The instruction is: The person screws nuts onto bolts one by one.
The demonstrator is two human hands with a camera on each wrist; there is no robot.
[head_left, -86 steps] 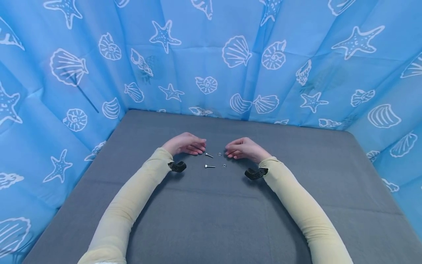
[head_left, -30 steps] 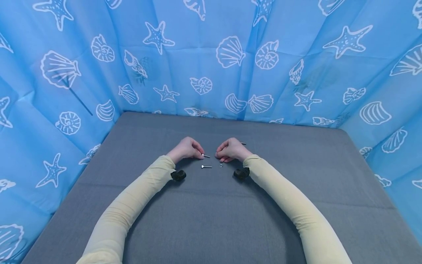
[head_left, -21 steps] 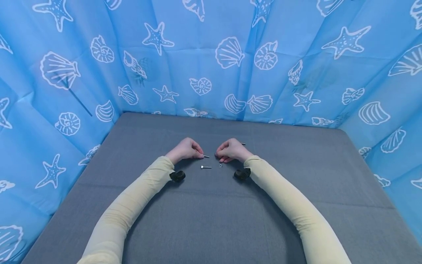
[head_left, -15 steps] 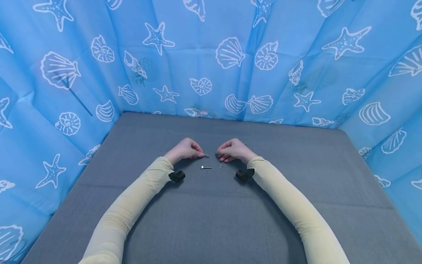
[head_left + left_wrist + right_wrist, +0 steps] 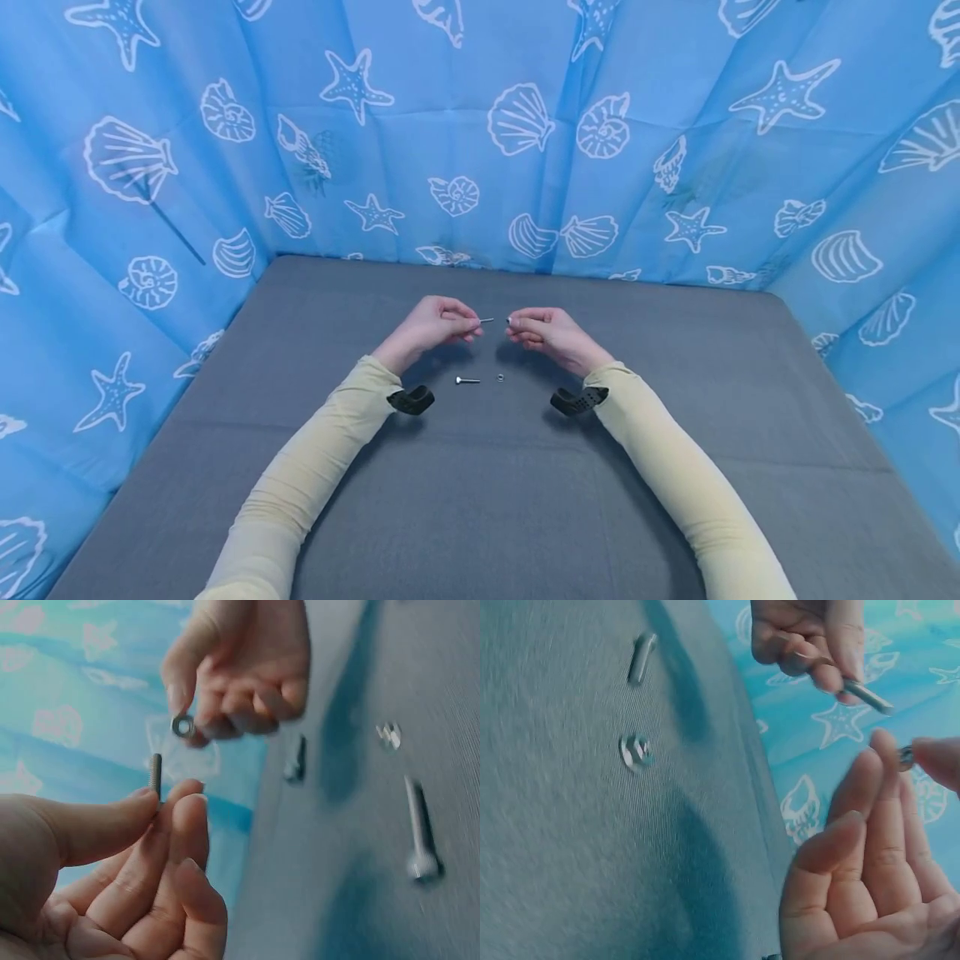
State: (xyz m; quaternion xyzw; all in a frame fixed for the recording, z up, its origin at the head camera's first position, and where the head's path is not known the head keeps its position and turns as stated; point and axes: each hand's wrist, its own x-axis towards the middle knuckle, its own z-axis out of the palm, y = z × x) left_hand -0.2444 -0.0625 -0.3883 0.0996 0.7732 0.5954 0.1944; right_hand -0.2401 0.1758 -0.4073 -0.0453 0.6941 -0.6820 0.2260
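My left hand (image 5: 429,327) pinches a metal bolt (image 5: 155,774) between thumb and fingertips, its threaded end sticking out towards the right hand. Facing it, my right hand (image 5: 553,335) pinches a small metal nut (image 5: 182,726) at its fingertips. A short gap separates bolt tip and nut. Both hands are raised over the table, their shadows below. Nearer the body, a second bolt (image 5: 468,381) lies on the cloth, its head to the left. To its right lies a second nut (image 5: 500,377), also seen in the right wrist view.
The table has a grey cloth (image 5: 480,500). In the left wrist view, another blurred bolt-like metal piece (image 5: 295,759) lies beyond the loose bolt; the right hand hides it in the head view. A blue shell-patterned curtain (image 5: 450,125) hangs behind and beside the table.
At first two bolts and two nuts lay between the hands. The left hand has picked up one bolt, the right one nut; both hands have just risen and moved away from the body.
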